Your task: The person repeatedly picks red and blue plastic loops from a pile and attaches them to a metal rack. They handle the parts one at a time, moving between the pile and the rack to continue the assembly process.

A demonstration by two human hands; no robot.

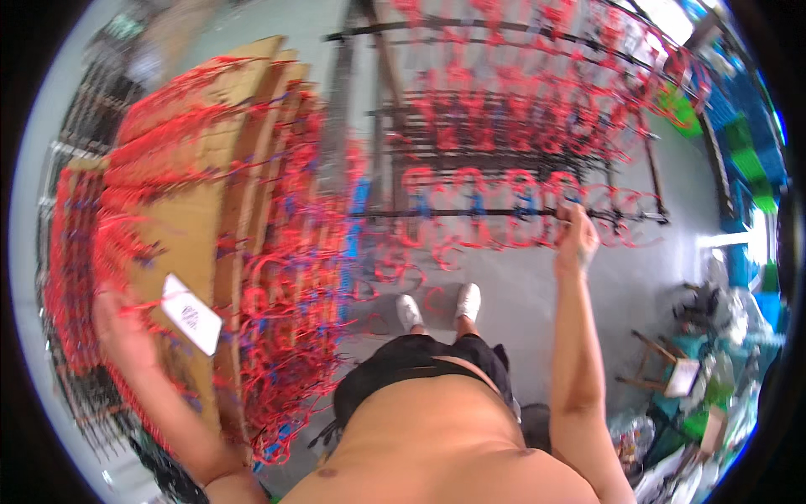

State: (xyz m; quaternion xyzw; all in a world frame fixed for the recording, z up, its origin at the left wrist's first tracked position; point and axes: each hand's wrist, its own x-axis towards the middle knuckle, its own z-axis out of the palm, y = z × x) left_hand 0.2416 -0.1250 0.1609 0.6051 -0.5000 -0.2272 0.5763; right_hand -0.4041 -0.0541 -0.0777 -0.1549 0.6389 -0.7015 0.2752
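My right hand [576, 242] is raised to the front rail [487, 212] of a dark metal rack. Its fingers are closed at a red wire loop [561, 181] with a dark blue part; what they grip is hidden. On the left, my left hand [119, 328] reaches over a brown cardboard sheet [180, 227] among bundles of red wires [134, 231]. Motion smears its fingers, so its hold is unclear. Beside it, a white label card [191, 315] lies on the cardboard.
More red wires with blue parts [294, 277] hang along the cardboard stack's right side. Rows of red loops [487, 109] fill the rack ahead. To the right are a small wooden stool [663, 365], plastic bags [730, 319] and blue and green bins [743, 143]. My white shoes [468, 301] stand on grey floor.
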